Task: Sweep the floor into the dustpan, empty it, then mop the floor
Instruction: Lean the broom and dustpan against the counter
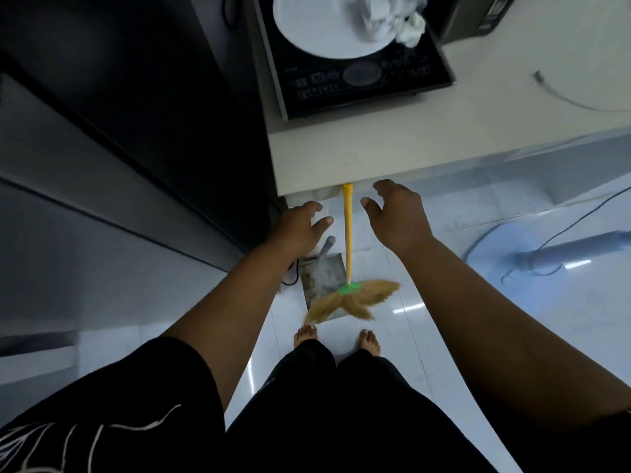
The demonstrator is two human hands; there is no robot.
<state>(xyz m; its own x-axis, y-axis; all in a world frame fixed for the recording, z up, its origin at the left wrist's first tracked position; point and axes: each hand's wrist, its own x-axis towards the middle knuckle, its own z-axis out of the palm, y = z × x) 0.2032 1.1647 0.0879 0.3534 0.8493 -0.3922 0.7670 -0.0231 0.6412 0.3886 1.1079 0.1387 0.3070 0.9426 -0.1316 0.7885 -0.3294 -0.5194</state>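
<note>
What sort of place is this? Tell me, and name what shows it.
Probably a home kitchen: an induction cooktop carrying a white plate sits on a pale counter, above a glossy tiled floor.

left hand (300, 227), right hand (396, 213), both outstretched, fingers relaxed

head-worn wide-angle view, looking steeply down past outstretched arms, close over floor (426, 336) and counter edge (375, 172)

White plate (317, 29) sits on black cooktop (375, 94).
</note>
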